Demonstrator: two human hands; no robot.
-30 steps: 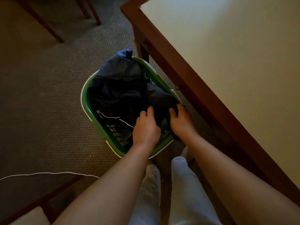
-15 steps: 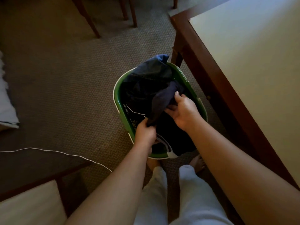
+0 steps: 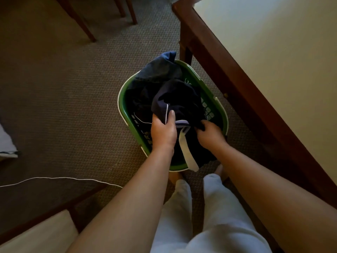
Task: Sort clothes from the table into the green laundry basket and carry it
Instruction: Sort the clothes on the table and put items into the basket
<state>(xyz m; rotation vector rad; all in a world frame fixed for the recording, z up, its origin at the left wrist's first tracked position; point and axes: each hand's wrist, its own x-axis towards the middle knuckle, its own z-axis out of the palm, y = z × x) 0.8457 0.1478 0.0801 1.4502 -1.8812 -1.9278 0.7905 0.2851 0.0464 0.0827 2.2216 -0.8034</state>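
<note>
The green laundry basket point(image 3: 218, 108) stands on the carpet beside the table's corner leg, filled with dark clothes. A blue denim piece point(image 3: 160, 70) pokes over its far rim. On top lies a dark navy garment point(image 3: 178, 99) with thin white piping and a white band hanging over the near rim. My left hand point(image 3: 163, 132) is closed on the garment's near left part. My right hand point(image 3: 209, 133) grips its right edge inside the basket.
The wood-framed table point(image 3: 273, 61) with a pale top runs along the right. Chair legs point(image 3: 87, 31) stand on the carpet at the far left. A white cord point(image 3: 54, 178) crosses the floor, and a cushioned chair point(image 3: 36, 238) sits near left. My feet are just behind the basket.
Both hands have shifted toward the near end of the basket and regripped the navy garment, which now lies spread on top with its white band over the rim. The view moved left.
</note>
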